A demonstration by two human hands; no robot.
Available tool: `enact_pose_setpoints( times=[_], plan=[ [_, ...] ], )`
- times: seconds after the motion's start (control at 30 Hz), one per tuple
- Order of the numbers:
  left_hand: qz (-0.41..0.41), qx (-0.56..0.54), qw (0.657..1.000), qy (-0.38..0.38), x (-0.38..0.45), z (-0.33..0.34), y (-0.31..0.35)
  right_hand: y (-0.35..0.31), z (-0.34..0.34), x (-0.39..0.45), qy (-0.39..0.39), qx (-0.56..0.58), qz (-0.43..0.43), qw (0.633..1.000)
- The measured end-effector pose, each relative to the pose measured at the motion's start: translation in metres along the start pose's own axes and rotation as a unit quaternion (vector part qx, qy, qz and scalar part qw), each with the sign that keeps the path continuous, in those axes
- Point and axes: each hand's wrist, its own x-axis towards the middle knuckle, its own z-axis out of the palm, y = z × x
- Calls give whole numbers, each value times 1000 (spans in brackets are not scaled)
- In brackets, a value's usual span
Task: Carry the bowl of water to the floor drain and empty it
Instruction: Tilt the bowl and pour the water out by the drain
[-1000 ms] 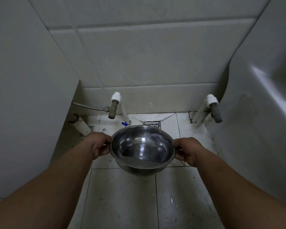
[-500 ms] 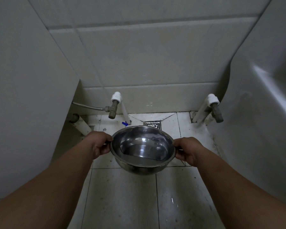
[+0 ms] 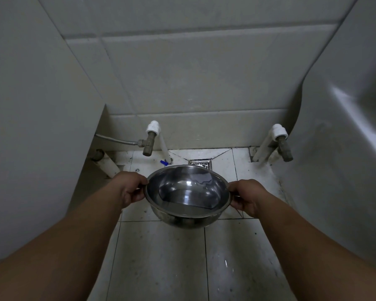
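Observation:
A shiny steel bowl (image 3: 187,196) with a little water in it hangs above the tiled floor, held level between both hands. My left hand (image 3: 129,189) grips its left rim, thumb over the edge. My right hand (image 3: 246,195) grips the right rim the same way. Just beyond the bowl's far edge lies the square metal floor drain (image 3: 201,163), partly hidden by the bowl, set in the floor by the back wall.
Two brass taps on white pipes stand near the back wall, one left (image 3: 149,141) and one right (image 3: 283,146). A grey panel (image 3: 35,127) closes the left side. A white fixture (image 3: 345,148) bulges in on the right. A blue bit (image 3: 164,162) lies by the drain.
The bowl and both hands have stayed almost in place, drifting very slightly forward toward the drain; the water surface has shifted a little.

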Motion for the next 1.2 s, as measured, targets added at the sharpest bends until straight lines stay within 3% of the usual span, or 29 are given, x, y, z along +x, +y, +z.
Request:
enact_pose_setpoints(
  times=[1.2],
  plan=[
    [11,0,1000,16,-11,3,12,0,3,7,12,-4,-2,1000]
  ],
)
